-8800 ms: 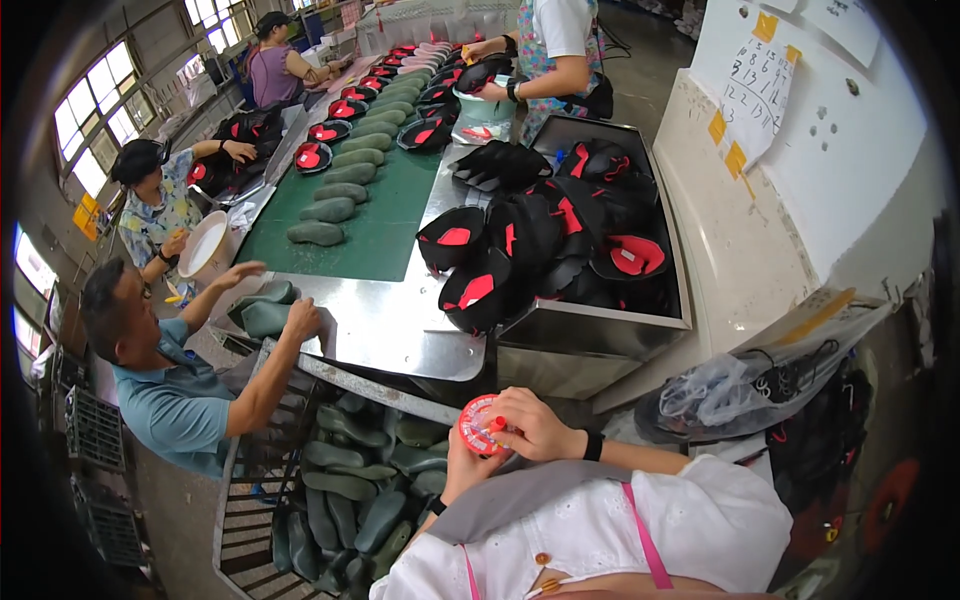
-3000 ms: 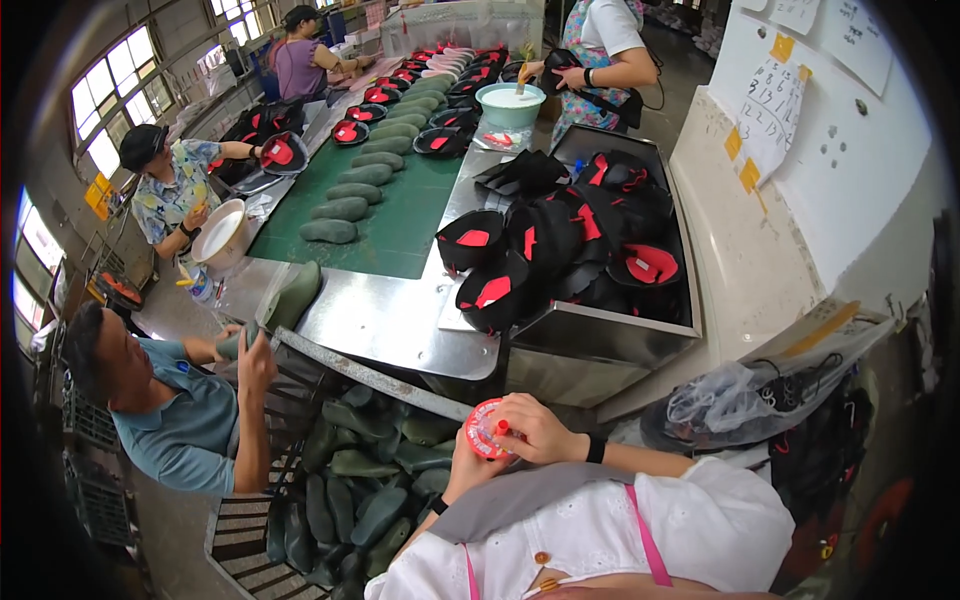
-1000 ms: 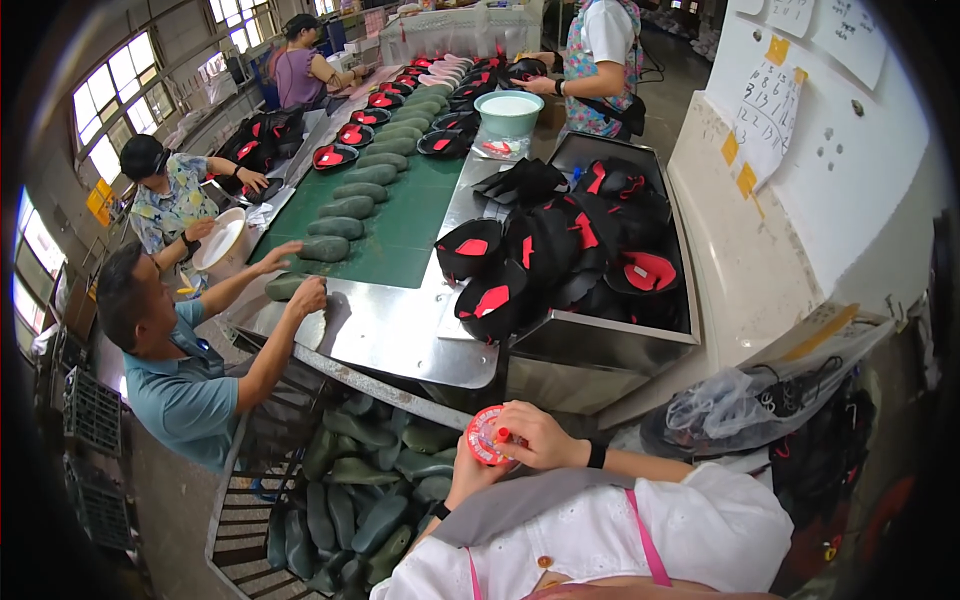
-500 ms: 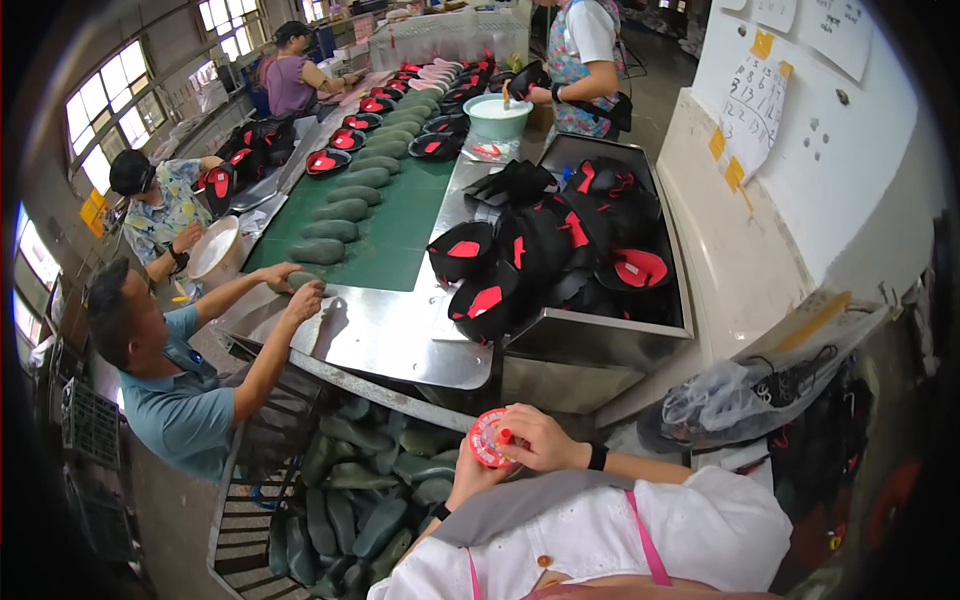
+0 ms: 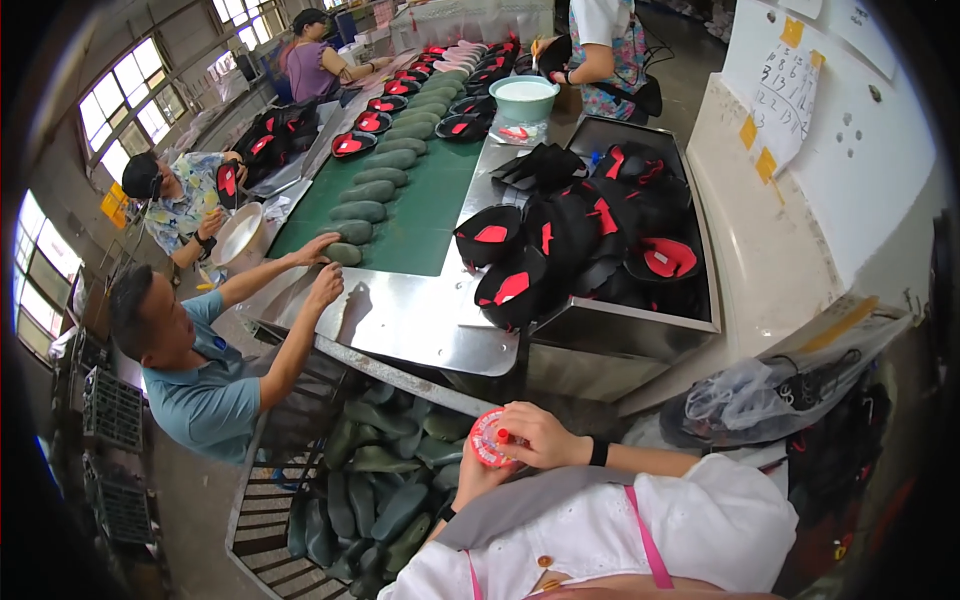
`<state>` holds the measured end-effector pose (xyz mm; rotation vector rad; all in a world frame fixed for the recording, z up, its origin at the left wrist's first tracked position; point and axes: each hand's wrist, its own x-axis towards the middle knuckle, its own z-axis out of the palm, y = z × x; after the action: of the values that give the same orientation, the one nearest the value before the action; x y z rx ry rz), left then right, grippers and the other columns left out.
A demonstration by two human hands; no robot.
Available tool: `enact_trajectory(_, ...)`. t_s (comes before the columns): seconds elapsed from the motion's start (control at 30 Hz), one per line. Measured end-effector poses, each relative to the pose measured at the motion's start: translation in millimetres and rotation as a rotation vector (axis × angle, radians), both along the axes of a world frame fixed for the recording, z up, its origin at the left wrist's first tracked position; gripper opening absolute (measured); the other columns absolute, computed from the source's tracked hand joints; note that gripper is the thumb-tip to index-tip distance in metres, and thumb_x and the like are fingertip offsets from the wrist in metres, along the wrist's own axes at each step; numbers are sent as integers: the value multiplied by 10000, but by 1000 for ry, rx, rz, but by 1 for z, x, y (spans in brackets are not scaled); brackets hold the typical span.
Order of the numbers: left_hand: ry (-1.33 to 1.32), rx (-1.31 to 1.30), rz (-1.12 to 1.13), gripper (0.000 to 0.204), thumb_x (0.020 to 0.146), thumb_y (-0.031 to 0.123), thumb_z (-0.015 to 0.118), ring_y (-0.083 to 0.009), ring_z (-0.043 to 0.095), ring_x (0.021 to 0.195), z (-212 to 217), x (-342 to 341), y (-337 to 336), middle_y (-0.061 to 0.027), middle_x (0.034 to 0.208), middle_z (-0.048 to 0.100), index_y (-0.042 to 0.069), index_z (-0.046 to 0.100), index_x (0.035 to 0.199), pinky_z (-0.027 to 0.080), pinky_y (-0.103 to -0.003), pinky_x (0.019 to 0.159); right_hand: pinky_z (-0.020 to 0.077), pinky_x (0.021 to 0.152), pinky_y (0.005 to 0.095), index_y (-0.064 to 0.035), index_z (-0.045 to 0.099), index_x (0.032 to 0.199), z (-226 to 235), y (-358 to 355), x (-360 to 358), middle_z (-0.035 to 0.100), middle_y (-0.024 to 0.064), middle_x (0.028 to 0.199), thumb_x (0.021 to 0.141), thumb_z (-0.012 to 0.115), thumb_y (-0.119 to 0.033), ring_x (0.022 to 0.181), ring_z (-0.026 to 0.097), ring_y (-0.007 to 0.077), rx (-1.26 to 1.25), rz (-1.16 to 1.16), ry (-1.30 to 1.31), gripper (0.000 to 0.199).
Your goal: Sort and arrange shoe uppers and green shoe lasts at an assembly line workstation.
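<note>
Just in front of my body I hold a small round red container (image 5: 486, 441) with white markings on its top and a red knob standing up from it. My left hand (image 5: 478, 478) is closed around its lower side. Curled over its edge beside the knob are the fingers of my right hand (image 5: 541, 437); that hand is closed too. The container's underside is hidden by my hands. Below and left of my hands, a metal-barred cart (image 5: 262, 535) holds a heap of dark green foot-shaped forms (image 5: 400, 515).
A green conveyor (image 5: 428, 245) carries green forms and black-and-red shoe uppers. A metal bin (image 5: 640, 318) piled with uppers stands ahead right. One co-worker (image 5: 205, 385) touches a form at the belt's near end; several others work farther off. A plastic bag (image 5: 765, 400) lies right.
The whole view has shifted, so the scene sits farther right. The nearest co-worker's hands have moved slightly apart at the last form. My hands keep their hold on the container.
</note>
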<state>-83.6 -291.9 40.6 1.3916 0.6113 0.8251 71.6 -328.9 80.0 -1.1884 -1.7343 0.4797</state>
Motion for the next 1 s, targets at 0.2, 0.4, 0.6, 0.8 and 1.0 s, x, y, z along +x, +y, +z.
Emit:
enact_trajectory(0.2,34,-6,11,642,572,25,790,-207,585,977,2,-6,-1,-108,1071,579,10,501,1144,468,-320,840,436,832,403,-55,612,897,-5,1,-5,591,140,931,766,652,-192,920,540,332,-22,10,-20,194)
enact_trajectory(0.4,59,25,8,647,561,29,796,-204,592,962,0,-2,1,-103,1043,592,12,504,1138,474,-320,832,439,816,396,-21,604,895,0,-2,-3,596,139,895,755,660,-187,870,548,315,19,-29,-56,224)
enact_trajectory(0.6,11,13,-61,645,561,36,799,-205,572,1007,-3,6,3,-116,1089,563,17,508,1136,466,-325,849,440,816,395,-19,600,890,1,-6,3,595,137,893,762,658,-188,867,546,319,36,-54,-58,220)
enact_trajectory(0.8,58,52,-104,662,560,66,802,-246,570,1008,-22,22,7,-126,1101,549,32,506,1152,461,-332,849,436,826,398,-19,594,890,3,-18,15,597,134,905,761,659,-188,876,543,319,-13,-137,-57,222)
enact_trajectory(1.0,74,63,-118,593,561,69,787,-252,598,963,-11,35,8,-121,1034,600,28,545,1101,468,-340,836,433,826,399,-18,588,884,5,-21,25,593,135,902,763,655,-188,876,540,324,-5,-183,-63,218)
